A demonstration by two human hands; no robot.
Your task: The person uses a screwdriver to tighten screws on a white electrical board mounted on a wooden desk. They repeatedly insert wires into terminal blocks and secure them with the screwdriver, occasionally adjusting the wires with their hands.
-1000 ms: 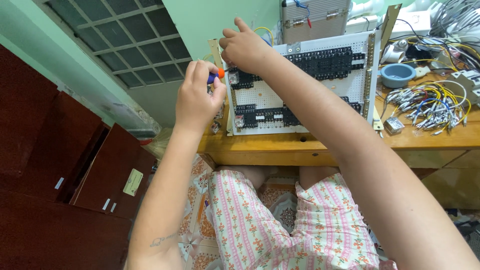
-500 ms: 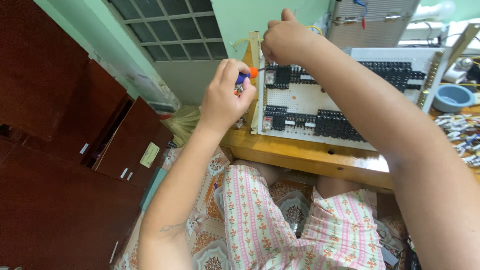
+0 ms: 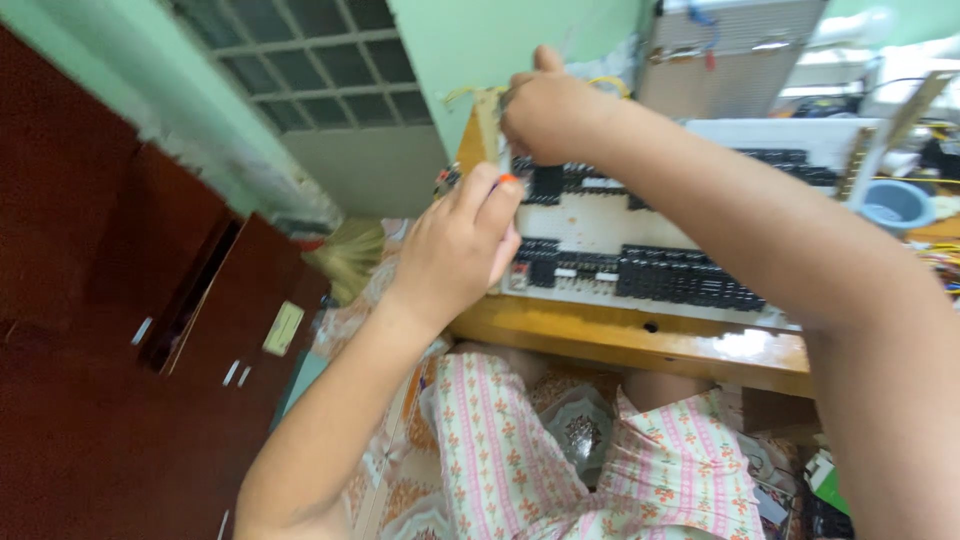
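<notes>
A white electrical panel point(image 3: 600, 220) with rows of black terminal blocks lies on a wooden table point(image 3: 620, 335). My left hand point(image 3: 455, 250) is closed around a small tool with an orange tip point(image 3: 507, 181), held against the panel's left edge. My right hand point(image 3: 545, 110) reaches across from the right and grips the panel's upper left corner, next to a yellowish strip. Most of the tool is hidden inside my left fist.
A blue round tub point(image 3: 895, 205) and yellow wires point(image 3: 940, 255) sit at the table's right end. A grey metal box point(image 3: 730, 55) stands behind the panel. Dark red wooden cabinet doors point(image 3: 150, 330) fill the left, with a straw broom point(image 3: 350, 255) beside them. My patterned trousers point(image 3: 560, 470) are below the table.
The view has swung to the left, so the panel and table now sit further right. My left hand has turned slightly on the tool; my right hand keeps its hold on the panel corner.
</notes>
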